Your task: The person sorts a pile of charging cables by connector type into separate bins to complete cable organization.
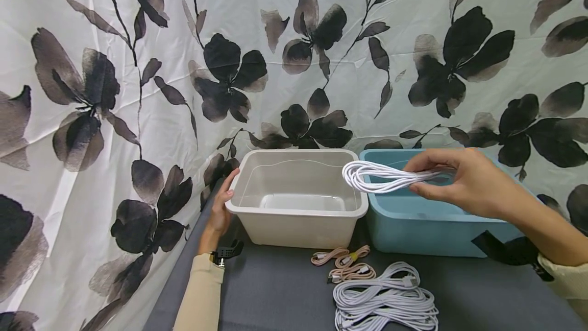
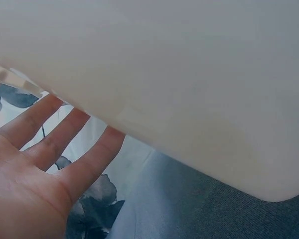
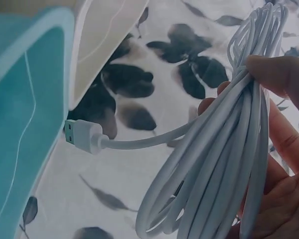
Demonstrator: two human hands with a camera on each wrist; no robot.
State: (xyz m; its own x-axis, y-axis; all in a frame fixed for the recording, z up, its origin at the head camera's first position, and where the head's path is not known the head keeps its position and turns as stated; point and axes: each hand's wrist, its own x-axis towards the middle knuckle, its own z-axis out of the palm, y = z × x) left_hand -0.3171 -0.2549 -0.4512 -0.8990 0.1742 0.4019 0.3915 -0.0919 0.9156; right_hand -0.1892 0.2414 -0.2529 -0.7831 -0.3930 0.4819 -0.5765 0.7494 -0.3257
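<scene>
My right hand (image 1: 468, 183) pinches a coiled white USB cable (image 1: 381, 175) between thumb and fingers, over the blue bin (image 1: 427, 229). In the right wrist view, the cable's USB plug (image 3: 84, 137) sticks out from the bundle near the bin's rim. On the left, my left hand (image 1: 219, 213) touches the left side of the beige bin (image 1: 294, 223), its fingers fairly straight. The left wrist view has those fingertips (image 2: 112, 142) right at the beige bin's edge, partly hidden behind it.
In front of the bins, several coiled white cables (image 1: 386, 298) lie heaped on the grey surface (image 1: 275, 290). Beside them are smaller beige cables (image 1: 351, 272), one with a yellow tie. A floral cloth (image 1: 294, 55) hangs behind both bins.
</scene>
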